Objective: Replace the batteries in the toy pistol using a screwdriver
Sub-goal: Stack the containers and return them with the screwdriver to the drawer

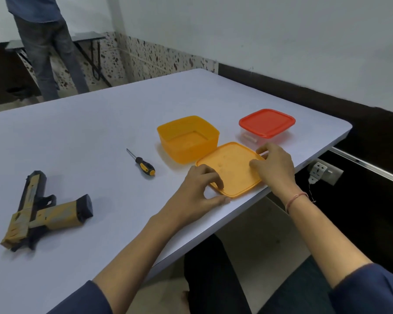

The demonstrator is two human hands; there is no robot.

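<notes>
A tan and black toy pistol (43, 211) lies on its side at the left of the white table (100, 123). A small screwdriver (142, 163) with a black and yellow handle lies near the middle. An orange lid (233, 171) lies flat at the table's near edge, in front of an open orange box (187, 138). My left hand (197, 191) holds the lid's near left corner, fingers curled over its rim and thumb at its edge. My right hand (275, 165) grips the lid's right side. No batteries are plainly visible.
A clear box with a red lid (267, 125) stands at the back right and holds something pale. A person in jeans (48, 53) stands beyond the table's far left, beside a folding table. A wall socket (320, 172) sits below the table's right edge.
</notes>
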